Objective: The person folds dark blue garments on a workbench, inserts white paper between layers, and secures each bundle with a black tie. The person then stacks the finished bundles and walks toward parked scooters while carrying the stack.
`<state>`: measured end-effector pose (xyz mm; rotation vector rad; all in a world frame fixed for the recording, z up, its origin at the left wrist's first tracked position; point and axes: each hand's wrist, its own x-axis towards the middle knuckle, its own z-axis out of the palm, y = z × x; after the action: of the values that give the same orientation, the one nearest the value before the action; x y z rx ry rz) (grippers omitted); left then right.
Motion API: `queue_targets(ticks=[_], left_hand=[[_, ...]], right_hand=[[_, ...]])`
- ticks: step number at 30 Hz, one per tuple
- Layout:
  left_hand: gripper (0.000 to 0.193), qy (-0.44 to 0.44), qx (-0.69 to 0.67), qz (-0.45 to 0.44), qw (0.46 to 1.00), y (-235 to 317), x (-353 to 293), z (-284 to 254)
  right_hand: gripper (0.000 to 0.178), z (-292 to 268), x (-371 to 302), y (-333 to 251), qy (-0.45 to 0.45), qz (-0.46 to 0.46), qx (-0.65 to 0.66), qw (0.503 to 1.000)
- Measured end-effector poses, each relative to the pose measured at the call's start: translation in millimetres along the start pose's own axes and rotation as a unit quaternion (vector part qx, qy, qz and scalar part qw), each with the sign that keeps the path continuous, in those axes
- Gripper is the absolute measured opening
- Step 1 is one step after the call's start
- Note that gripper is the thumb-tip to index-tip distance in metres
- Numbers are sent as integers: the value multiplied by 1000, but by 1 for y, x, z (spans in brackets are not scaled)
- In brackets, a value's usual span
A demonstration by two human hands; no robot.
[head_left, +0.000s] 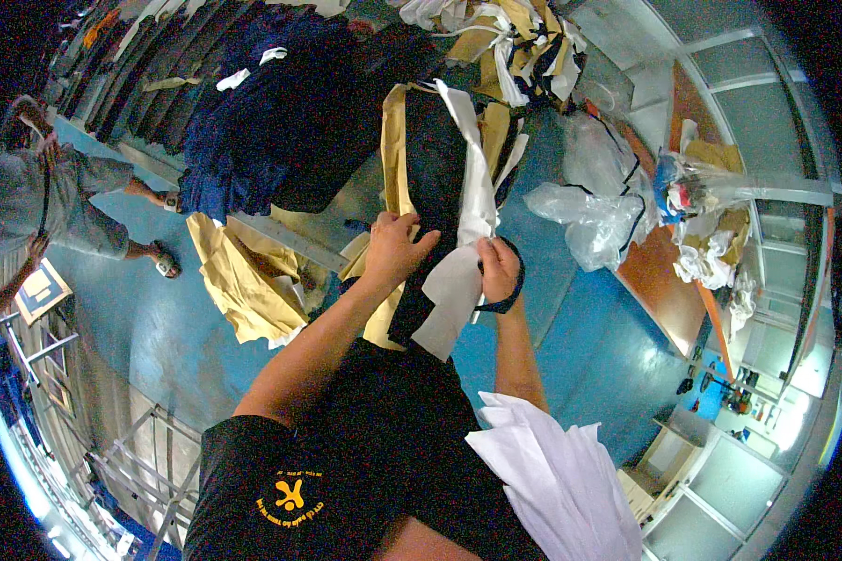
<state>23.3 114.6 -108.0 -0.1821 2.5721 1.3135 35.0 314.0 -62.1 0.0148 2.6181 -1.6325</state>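
Left hand [395,248]: I see it at the center of the frame, on the lower end of a tan strip [395,140], thumb spread from the fingers; I cannot tell whether it grips anything.
Right hand [501,271]: just right of center, thumb and fingers clamped, as I read it, on a white strip [477,201].
Dark loop [518,285]: around the right wrist.
White strip: from upper center to just below center, its lower part widening leftward over black cloth [432,164].
Black cloth: between the tan and white strips.
White sheets [561,477]: bundled at lower right.
Navy heap [253,131]: upper left.
Tan paper [248,285]: left of center.
Clear plastic bags [594,201]: right of center.
Co-worker [61,201]: far left of my view.
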Motion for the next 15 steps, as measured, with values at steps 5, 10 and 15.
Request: queue_targets(ticks=[5,10,15], left_hand=[[72,18,63,-29,997,40,-16,-10],[61,-73,-40,-65,994,11,4,-3],[39,35,-98,-49,993,6,0,-23]], right_hand=[[28,2,0,3,-60,5,7,998],[27,0,2,-4,-29,-20,-5,999],[32,-33,1,1,12,18,-52,998]])
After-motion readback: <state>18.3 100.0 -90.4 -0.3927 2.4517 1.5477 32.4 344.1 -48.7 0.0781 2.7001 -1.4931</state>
